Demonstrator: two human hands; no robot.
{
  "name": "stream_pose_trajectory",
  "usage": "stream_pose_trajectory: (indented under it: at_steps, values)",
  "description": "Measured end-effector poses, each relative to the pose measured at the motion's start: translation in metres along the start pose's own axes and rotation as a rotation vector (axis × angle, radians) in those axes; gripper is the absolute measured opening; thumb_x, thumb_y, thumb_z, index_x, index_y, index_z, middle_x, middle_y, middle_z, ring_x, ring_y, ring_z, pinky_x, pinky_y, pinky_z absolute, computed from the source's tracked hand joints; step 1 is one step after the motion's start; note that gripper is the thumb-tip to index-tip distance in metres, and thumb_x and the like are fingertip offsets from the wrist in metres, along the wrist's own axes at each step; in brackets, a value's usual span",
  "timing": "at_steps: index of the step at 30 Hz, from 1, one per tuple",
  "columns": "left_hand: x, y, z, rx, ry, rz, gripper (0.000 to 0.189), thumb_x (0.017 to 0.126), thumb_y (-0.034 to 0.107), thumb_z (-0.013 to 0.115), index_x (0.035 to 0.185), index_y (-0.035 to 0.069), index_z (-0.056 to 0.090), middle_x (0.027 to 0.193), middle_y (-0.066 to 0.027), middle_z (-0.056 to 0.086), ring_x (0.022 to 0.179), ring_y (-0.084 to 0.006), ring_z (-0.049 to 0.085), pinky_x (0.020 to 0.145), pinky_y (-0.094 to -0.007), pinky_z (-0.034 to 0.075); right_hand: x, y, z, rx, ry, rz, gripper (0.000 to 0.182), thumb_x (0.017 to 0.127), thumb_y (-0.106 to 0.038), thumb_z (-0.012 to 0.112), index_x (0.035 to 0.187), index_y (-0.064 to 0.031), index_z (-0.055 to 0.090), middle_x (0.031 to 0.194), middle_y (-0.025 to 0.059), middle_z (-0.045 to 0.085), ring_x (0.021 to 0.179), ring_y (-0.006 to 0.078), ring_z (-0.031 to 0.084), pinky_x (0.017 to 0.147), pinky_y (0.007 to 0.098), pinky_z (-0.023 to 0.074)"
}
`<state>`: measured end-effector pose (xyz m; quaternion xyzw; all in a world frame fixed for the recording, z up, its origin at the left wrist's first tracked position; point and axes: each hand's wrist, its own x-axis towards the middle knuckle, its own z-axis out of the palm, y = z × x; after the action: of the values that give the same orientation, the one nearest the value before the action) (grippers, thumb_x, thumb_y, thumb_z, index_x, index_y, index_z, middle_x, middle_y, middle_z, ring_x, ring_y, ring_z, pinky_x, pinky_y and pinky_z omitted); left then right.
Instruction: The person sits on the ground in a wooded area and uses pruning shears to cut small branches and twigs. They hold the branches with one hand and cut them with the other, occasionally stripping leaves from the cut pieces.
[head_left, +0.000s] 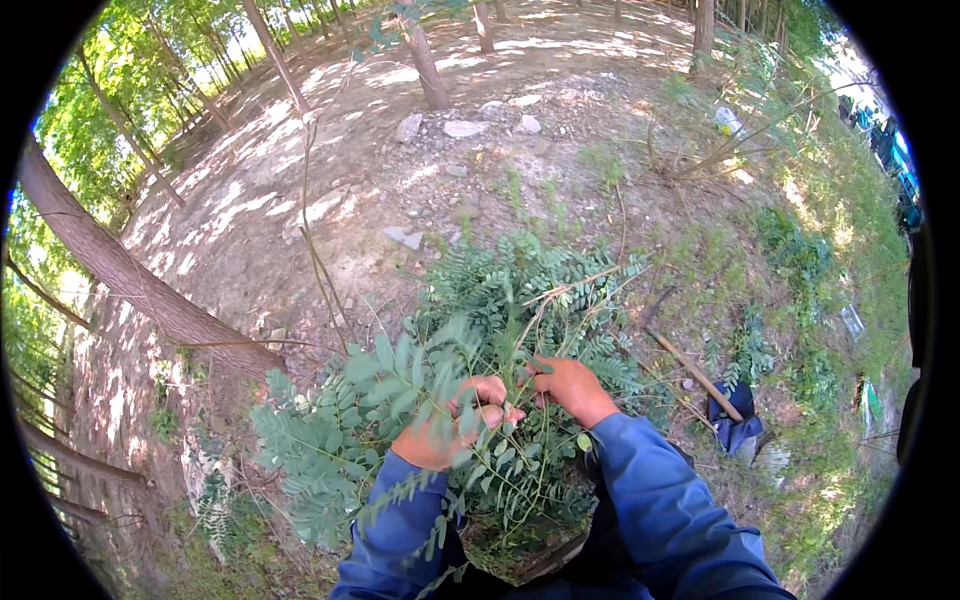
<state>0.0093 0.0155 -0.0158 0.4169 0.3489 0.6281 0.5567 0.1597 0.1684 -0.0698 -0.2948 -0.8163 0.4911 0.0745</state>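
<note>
My left hand is closed around leafy green stems, with leaflets partly covering its fingers. Just to its right, my right hand pinches a thin stem, its fingertips close to those of the left. Compound-leaved branches spread out left of my hands, some blurred. Beyond and beneath both hands lies a heap of similar cut-looking foliage, with a few bare brown twigs on top. Leaves hide exactly where the fingers meet the stems.
A wooden-handled tool with a dark curved end lies to the right, its handle over dark blue cloth. A leaning tree trunk stands left. Pale stones lie ahead; a clear plastic bottle and litter are in the grass.
</note>
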Motion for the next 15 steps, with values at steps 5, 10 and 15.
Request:
stream_pose_trajectory:
  at_steps: [5, 10, 15]
  values:
    - [0.004, -0.004, -0.007, 0.138, 0.004, 0.009, 0.013, 0.082, 0.007, 0.062, 0.092, 0.0, 0.058, 0.085, -0.012, 0.053, 0.078, -0.0261, 0.059, 0.088, -0.0503, 0.049, 0.002, 0.001, -0.002, -0.192, -0.01, -0.009, 0.017, 0.077, -0.015, 0.055, 0.087, -0.0101, 0.067, 0.114, 0.0101, 0.061, 0.073, 0.0215, 0.064, 0.068, 0.0328, 0.0491]
    - [0.005, 0.003, 0.002, 0.1, -0.078, -0.015, 0.017, 0.082, 0.004, 0.066, 0.096, 0.001, 0.058, 0.086, -0.0097, 0.056, 0.082, -0.0207, 0.057, 0.083, -0.0381, 0.047, 0.0, 0.018, 0.01, -0.359, 0.141, -0.313, 0.022, 0.074, -0.023, 0.056, 0.09, -0.0083, 0.064, 0.095, 0.0087, 0.064, 0.083, 0.029, 0.062, 0.067, 0.0418, 0.0467]
    - [0.005, 0.003, -0.005, 0.316, -0.183, -0.01, 0.019, 0.082, 0.005, 0.068, 0.099, 0.003, 0.058, 0.09, -0.0087, 0.058, 0.081, -0.0184, 0.057, 0.076, -0.0333, 0.046, 0.004, 0.009, 0.007, -0.191, 0.117, -0.164, 0.024, 0.077, -0.025, 0.054, 0.096, -0.0116, 0.062, 0.083, 0.0105, 0.065, 0.075, 0.0283, 0.063, 0.064, 0.0401, 0.0458]
